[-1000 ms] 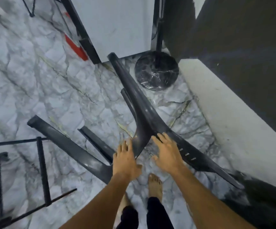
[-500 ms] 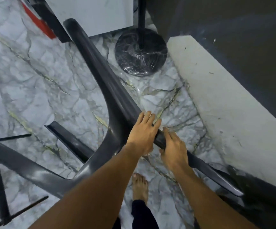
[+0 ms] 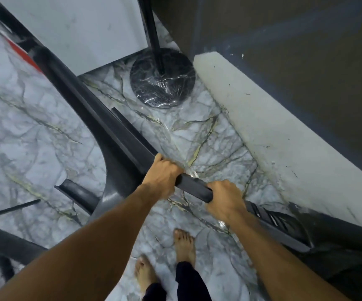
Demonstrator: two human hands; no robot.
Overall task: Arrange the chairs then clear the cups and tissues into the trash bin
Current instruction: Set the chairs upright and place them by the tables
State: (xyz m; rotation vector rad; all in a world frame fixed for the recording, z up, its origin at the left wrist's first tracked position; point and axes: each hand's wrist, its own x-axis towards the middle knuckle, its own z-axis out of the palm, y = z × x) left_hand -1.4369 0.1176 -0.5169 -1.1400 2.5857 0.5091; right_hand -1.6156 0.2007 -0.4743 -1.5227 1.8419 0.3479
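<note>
1. Holding the dark chair (image 3: pixel 119 148) by its top rail, your left hand (image 3: pixel 162 181) and right hand (image 3: pixel 225 203) are both wrapped tight around it, close beside each other.
2. You have the chair tipped over the marble floor (image 3: pixel 34 131), near a round black stand base (image 3: pixel 162 79) and a white ledge (image 3: pixel 262 131).
3. I think you are on the first job, the chairs.
4. No cups, tissues or trash bin show here, so that part looks left to do.
</note>
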